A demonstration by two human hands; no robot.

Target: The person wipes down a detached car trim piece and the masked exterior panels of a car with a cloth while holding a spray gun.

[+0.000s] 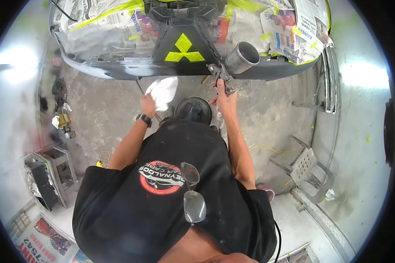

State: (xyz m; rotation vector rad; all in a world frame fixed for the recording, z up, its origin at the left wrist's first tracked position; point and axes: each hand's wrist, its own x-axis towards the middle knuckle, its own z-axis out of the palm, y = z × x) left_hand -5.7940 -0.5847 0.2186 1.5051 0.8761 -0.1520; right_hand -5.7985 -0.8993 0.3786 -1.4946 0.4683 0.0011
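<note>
A white cloth [163, 93] hangs from my left hand [148, 105], whose fingers are closed on it below the bumper's lower edge. My right hand [226, 97] grips a metal spray gun [221, 74] with a grey cylindrical cup [242, 58], held close to the bumper's edge. The dark grey car bumper [267, 69] spans the top of the view, with a three-part emblem [183, 49] masked in yellow-green tape at its middle. Newspaper [241, 30] and tape cover the areas on both sides of the emblem.
Below the bumper stands a round dark container [193, 109]. A plastic chair [305, 164] is on the right, and a metal rack [329, 83] leans near the right wall. At left are a wooden stand [59, 171], a yellow can [64, 119] and a small tin [70, 134].
</note>
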